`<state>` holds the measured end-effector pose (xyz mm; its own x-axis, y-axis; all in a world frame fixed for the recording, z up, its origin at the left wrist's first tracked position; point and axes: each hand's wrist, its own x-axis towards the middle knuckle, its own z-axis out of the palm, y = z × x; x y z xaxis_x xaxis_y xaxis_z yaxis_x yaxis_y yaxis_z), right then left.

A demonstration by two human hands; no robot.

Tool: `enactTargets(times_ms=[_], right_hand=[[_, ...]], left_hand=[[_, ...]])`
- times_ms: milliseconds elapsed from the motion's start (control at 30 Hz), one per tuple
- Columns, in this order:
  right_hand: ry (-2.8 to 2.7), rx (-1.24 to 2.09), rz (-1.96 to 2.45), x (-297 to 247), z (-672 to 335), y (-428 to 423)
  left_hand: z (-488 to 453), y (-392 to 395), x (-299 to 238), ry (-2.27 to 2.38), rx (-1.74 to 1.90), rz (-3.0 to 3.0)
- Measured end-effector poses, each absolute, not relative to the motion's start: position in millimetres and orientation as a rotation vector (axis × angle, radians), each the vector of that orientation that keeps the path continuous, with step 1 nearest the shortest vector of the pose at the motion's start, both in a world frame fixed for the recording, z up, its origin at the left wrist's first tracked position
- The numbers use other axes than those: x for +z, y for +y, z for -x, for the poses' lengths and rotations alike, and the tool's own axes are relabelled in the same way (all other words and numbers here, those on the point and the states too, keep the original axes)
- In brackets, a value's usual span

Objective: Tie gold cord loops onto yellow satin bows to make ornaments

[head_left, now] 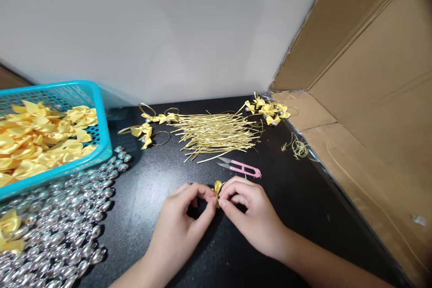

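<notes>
A yellow bow (218, 189) is clamped between both grips, left hand (178, 222) and right hand (253, 216), just above the surface (158, 180). Beyond the grip, a few tied bows (270, 111) seem finished beside gold strings (216, 132). To its left, a full basket (103, 144) and many silver beads (67, 225) are judged unused.

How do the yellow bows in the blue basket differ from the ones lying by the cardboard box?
The basket bows are plain ribbon; the bows by the cardboard carry silver beads and gold cord. The basket bows form a large heap inside the basket; those by the cardboard are a small cluster on the black table. Both are yellow satin.
</notes>
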<state>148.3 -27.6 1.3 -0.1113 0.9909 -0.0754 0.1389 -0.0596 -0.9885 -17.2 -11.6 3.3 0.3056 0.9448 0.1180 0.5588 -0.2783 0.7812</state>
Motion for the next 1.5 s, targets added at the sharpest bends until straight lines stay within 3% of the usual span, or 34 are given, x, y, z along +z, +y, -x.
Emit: enactTargets(times_ms=[733,1500], right_hand=[[-1.418,1.076,1.386,-5.1,-148.0,-27.7],[-1.341,1.248,1.352,1.3,-152.0,-24.9]], left_hand=[[17.5,-13.4,1.4,1.315,0.790,-2.040],[14.6,-8.7,8.0,1.289,0.714,-2.110]])
